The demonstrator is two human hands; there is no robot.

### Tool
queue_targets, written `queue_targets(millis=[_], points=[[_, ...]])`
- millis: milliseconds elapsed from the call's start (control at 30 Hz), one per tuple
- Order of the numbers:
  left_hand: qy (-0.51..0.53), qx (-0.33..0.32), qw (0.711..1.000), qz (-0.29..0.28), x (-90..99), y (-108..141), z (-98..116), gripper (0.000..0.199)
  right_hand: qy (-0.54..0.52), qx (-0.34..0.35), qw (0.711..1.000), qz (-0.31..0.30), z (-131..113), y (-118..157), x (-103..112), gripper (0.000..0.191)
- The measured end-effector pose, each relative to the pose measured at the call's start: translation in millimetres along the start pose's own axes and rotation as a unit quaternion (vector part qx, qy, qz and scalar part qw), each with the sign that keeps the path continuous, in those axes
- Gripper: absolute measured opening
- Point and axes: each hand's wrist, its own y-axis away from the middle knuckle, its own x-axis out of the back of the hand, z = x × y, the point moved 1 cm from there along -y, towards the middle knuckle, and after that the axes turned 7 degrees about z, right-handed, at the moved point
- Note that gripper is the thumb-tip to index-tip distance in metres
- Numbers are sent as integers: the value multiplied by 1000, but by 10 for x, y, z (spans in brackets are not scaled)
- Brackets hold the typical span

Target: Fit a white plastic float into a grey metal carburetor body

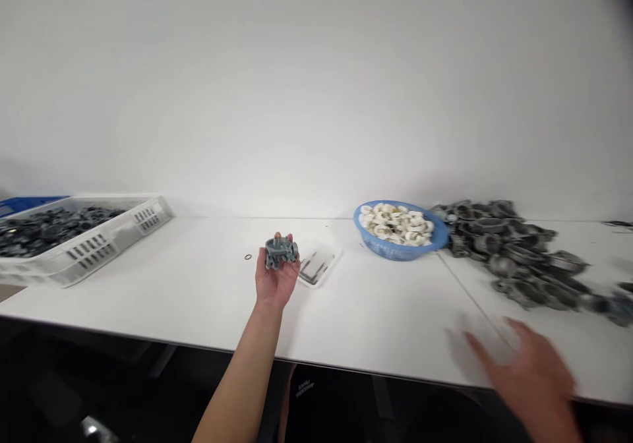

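Observation:
My left hand is raised over the middle of the white table, its fingers curled round a grey cast metal part with a round opening. Just right of it lies a small white tray with a few thin dark rods in it. At the lower right, my right hand is smeared by motion near the table's front edge. Its thumb and fingers are spread, and nothing shows in them. Beyond it is a heap of similar grey metal parts, which it does not touch.
A blue basket of white curved pieces stands toward the back, left of the heap. On the far left, a white crate holds many small dark parts, with a blue bin behind. One small dark ring lies on the table.

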Motion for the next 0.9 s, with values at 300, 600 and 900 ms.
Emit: queue_targets(millis=[300, 600, 900], points=[[-88, 116, 988, -56, -358, 887, -1206, 48, -355, 94, 859, -357, -1294, 146, -12, 85], [-286, -51, 956, -33, -470, 767, -1637, 79, -522, -47, 735, -430, -1202, 51, -414, 69], [-395, -46, 916, -62, -10, 603, -2051, 70, -498, -64, 721, -477, -788, -72, -568, 76]])
